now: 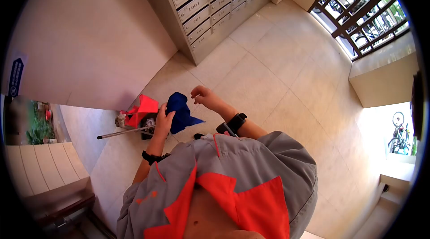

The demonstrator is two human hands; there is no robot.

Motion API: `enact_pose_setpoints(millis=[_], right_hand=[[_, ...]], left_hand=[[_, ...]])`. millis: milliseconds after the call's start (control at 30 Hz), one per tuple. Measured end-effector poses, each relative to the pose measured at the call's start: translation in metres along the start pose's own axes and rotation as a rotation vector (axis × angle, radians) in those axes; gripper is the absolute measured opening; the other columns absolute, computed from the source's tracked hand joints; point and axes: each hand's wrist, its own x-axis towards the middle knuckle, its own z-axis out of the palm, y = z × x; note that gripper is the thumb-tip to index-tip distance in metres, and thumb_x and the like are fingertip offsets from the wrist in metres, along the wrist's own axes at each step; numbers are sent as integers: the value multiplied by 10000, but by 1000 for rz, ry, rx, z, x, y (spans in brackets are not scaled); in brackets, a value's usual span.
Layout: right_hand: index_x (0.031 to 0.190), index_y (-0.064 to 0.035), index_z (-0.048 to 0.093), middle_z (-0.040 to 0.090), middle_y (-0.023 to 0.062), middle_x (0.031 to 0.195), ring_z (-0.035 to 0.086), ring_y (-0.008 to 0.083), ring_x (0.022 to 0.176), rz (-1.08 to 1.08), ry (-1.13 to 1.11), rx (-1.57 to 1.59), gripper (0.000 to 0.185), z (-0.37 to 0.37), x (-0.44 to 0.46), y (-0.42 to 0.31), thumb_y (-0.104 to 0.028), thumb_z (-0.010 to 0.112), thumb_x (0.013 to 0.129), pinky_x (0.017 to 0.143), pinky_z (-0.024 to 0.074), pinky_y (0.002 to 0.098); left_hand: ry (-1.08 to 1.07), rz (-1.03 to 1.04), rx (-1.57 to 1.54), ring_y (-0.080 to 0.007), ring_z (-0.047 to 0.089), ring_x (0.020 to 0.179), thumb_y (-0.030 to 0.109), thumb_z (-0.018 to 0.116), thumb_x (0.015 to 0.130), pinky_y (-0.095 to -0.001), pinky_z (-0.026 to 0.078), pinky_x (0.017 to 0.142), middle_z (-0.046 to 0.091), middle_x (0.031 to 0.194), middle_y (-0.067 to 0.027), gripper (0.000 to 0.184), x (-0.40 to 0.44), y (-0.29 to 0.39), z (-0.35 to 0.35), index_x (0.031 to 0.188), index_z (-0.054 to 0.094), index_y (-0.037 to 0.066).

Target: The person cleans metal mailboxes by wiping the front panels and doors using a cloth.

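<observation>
A dark blue cloth [180, 112] hangs in front of me, with one corner pointing right. My left hand [164, 120] is closed on its left edge, thumb against the fabric. To the right of the cloth, my right hand [205, 97] is raised and apart from it, with loosely bent fingers and nothing visible in them. A grey pole [125, 132] with a dark tip runs left from beside my left wrist; I cannot tell whether the hand touches it. Behind that hand are a bright red cloth or bag [145, 106] and a partly hidden dark container [147, 136].
Metal mailboxes [197, 8] stand against the wall ahead. A pinkish wall panel [89, 37] rises at the left. Pale tiles cover the floor [268, 73]. At the upper right is a barred gate [358, 12], with bicycles beyond it. A wooden ledge [45, 167] sits at the lower left.
</observation>
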Motion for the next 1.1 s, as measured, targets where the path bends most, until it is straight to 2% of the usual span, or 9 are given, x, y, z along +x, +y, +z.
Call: enact_pose_setpoints(millis=[67,167,267,400,467,700,900,1000,1100], right_hand=[[886,-25,554,599,55,800,587,125,674,-8,-27,92,102,-3,-2,-16,-66,504,807,620,454,235],[849,-32,569,600,53,751,584,120,663,16,-214,118,101,-3,-6,-40,-116,514,838,604,454,235],[815,-13,577,591,73,694,590,151,634,56,-420,20,230,0,-9,-49,-211,477,877,568,477,260],[842,-3,569,610,108,734,614,199,683,250,-535,93,343,1,-10,-45,-291,395,903,582,490,287],[882,1,560,612,120,764,615,215,695,258,-532,179,325,0,-13,-39,-279,395,900,590,498,306],[938,1,545,618,139,831,613,253,723,293,-548,541,334,-5,-25,-31,-266,348,902,641,516,367],[944,-1,552,624,133,848,614,254,743,300,-534,650,369,-15,-29,-20,-282,317,899,660,511,386],[952,0,553,626,127,857,614,249,755,307,-552,652,395,-22,-31,-15,-294,295,900,668,508,391],[949,-9,562,627,122,824,612,249,740,320,-538,761,384,-24,-31,-4,-296,314,885,671,503,404]], left_hand=[[-21,35,29,-247,557,912,130,568,780,-310,415,821,576,986,-170,332,-3,12,5,1068,510,-24],[-122,73,87,-254,557,908,140,579,785,-307,414,821,578,971,-157,309,-3,35,9,1048,529,-15],[-192,171,177,-252,568,874,139,565,810,-302,431,775,577,906,-135,211,-3,55,10,969,567,0],[-94,301,357,-271,582,801,132,570,803,-322,462,686,574,891,-119,173,-3,67,14,932,572,17],[15,459,479,-291,583,765,127,581,789,-336,472,643,575,896,-112,166,-6,94,20,921,575,27],[-44,873,811,-265,575,654,79,584,736,-345,464,562,577,912,-78,172,13,110,28,908,577,65],[-158,1005,866,-250,534,567,77,561,710,-333,422,493,554,857,-62,142,28,127,40,851,553,70],[-268,973,921,-250,528,554,75,555,706,-333,418,490,556,878,-63,130,31,127,45,835,550,73],[-227,1036,853,-253,513,535,76,552,695,-340,413,486,555,883,-66,129,34,132,53,824,548,71]])
